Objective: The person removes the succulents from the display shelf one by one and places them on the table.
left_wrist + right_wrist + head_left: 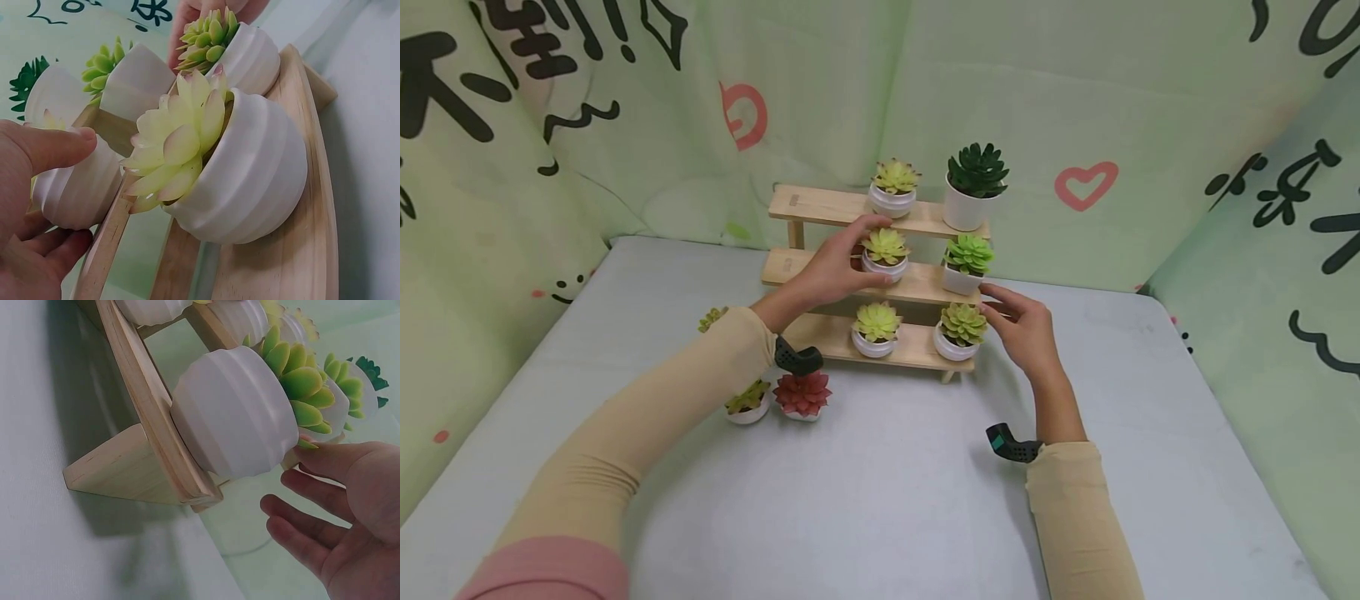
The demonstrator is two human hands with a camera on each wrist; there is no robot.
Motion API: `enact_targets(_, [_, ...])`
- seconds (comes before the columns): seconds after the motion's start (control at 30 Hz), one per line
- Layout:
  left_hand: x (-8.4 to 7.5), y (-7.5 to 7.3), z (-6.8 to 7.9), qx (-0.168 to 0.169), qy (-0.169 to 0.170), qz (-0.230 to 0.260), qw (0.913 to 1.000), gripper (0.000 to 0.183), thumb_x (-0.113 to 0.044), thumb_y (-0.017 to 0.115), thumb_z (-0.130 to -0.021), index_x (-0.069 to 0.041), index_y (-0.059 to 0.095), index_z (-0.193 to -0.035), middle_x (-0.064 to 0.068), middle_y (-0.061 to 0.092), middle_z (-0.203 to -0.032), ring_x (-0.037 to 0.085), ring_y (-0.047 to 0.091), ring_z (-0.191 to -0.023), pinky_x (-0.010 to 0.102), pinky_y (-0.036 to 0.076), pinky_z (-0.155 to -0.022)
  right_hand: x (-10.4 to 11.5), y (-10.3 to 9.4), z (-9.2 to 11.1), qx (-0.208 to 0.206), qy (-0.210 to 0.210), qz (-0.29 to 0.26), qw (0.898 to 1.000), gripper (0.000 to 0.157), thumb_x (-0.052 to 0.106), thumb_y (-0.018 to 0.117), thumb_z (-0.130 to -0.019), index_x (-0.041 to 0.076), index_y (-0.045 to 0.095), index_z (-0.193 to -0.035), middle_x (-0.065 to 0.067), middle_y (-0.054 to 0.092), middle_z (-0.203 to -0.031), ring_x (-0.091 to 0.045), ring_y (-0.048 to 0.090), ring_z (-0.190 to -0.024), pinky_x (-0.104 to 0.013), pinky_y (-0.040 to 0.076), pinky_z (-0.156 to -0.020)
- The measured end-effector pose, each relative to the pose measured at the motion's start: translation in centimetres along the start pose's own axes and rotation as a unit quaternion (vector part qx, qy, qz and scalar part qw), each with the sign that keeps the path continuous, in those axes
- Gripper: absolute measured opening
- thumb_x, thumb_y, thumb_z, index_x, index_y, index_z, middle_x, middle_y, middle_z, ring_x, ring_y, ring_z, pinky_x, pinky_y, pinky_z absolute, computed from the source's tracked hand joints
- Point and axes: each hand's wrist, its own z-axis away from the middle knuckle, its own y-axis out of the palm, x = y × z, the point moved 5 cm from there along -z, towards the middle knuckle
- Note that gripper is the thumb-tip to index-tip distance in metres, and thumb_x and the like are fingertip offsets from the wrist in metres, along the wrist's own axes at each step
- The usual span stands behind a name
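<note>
A three-tier wooden plant stand (797, 333) carries several potted succulents. My left hand (827, 271) grips a white pot with a yellow-green succulent (886, 250) on the middle tier, thumb on the near side and fingers behind. In the left wrist view, that pot (78, 187) sits between thumb and fingers. At the stand's right end, my right hand (1022, 325) holds the tip of the middle shelf between thumb and index finger, its other fingers loose. Close by are a square-potted green succulent (966, 262) above and a round-potted succulent (958, 333) on the bottom tier.
A dark green succulent (976, 183) and a yellow one (893, 187) stand on the top tier, another yellow one (876, 329) on the bottom. A red succulent (802, 396), a green one (748, 404) and a partly hidden plant (711, 318) are on the white table (880, 500).
</note>
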Motion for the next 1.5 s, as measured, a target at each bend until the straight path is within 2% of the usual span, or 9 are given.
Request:
enact_targets(0.47, [0.0,-0.4,0.6,-0.012,0.019,-0.011,0.9997,0.073,-0.016,0.078,-0.082,-0.023,0.038,-0.143,0.006,0.051,-0.132,0.020,0.057,-0.114,0.035,0.054,-0.092,-0.1,0.1,0.0,0.002,0.001,0.002,1.000,0.040,0.024,0.060,-0.096,0.012,0.058,-0.134,-0.010,0.058,-0.138,-0.029,0.059,-0.122,-0.045,0.048,-0.104])
enact_targets(0.63, [-0.1,-0.8,1.0,-0.015,0.026,-0.015,0.9995,0.073,-0.018,0.078,-0.082,-0.023,0.038,-0.143,0.005,0.051,-0.135,0.020,0.057,-0.114,0.034,0.053,-0.092,-0.1,0.0,0.0,0.002,-0.001,0.003,1.000,0.041,0.024,0.060,-0.096,0.011,0.058,-0.135,-0.010,0.058,-0.138,-0.030,0.059,-0.122,-0.046,0.048,-0.104])
enact_targets(0.9, [-0.3,-1.4,2.0,-0.016,0.018,-0.020,0.9995,0.074,-0.019,0.078,-0.082,-0.024,0.039,-0.144,0.003,0.048,-0.142,0.020,0.056,-0.119,0.035,0.052,-0.097,-0.2,0.1,0.1,0.004,0.007,0.000,1.000,0.041,0.024,0.060,-0.096,0.012,0.057,-0.135,-0.009,0.057,-0.138,-0.029,0.058,-0.124,-0.044,0.048,-0.104])
enact_targets(1.33, [-0.2,-2.2,2.9,-0.023,0.012,-0.020,0.9995,0.072,-0.019,0.078,-0.082,-0.026,0.040,-0.143,0.004,0.051,-0.136,0.020,0.057,-0.118,0.036,0.052,-0.099,0.0,0.2,0.0,0.005,0.001,0.003,1.000,0.041,0.024,0.059,-0.097,0.011,0.057,-0.136,-0.010,0.057,-0.138,-0.030,0.058,-0.124,-0.045,0.048,-0.104])
enact_targets(1.5, [-0.3,-2.6,3.4,-0.025,0.011,-0.023,0.9994,0.072,-0.018,0.078,-0.082,-0.022,0.039,-0.143,0.007,0.050,-0.137,0.023,0.056,-0.121,0.039,0.050,-0.102,0.0,0.1,0.0,0.004,0.002,0.005,1.000,0.041,0.025,0.059,-0.097,0.012,0.056,-0.136,-0.010,0.057,-0.139,-0.030,0.058,-0.124,-0.046,0.047,-0.104])
